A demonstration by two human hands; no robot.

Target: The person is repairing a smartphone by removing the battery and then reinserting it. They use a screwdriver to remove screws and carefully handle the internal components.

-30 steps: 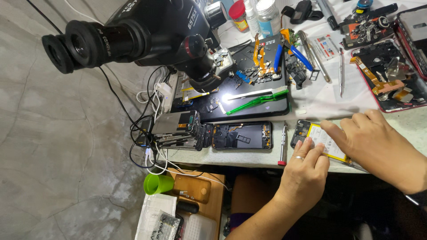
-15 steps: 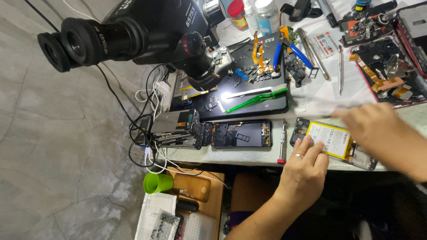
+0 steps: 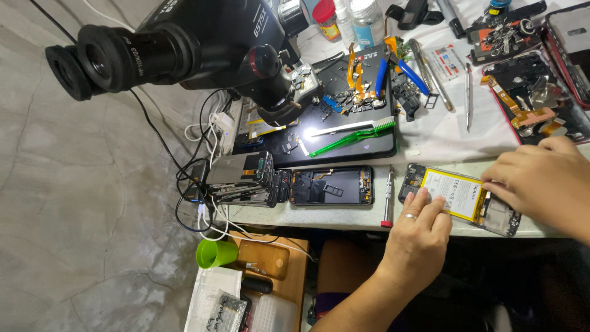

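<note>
An opened phone (image 3: 505, 216) lies at the near table edge with a white and yellow battery (image 3: 453, 192) set in it. My left hand (image 3: 419, 235), a ring on one finger, comes up from below. Its fingertips rest on the phone's near left edge and the battery's corner. My right hand (image 3: 544, 179) reaches in from the right. Its fingertips press on the battery's right end and hide that part of the phone.
A red-tipped screwdriver (image 3: 388, 197) and another opened phone (image 3: 332, 185) lie left of the battery, beside a stack of phone frames (image 3: 243, 178). A black microscope (image 3: 184, 43) overhangs a dark mat (image 3: 344, 138) with a green toothbrush (image 3: 350, 136), parts and tools. A green cup (image 3: 215, 252) sits below.
My right hand has drawn back to the right off the battery, so its yellow and white face now shows. My left hand has stayed at the phone's near edge.
</note>
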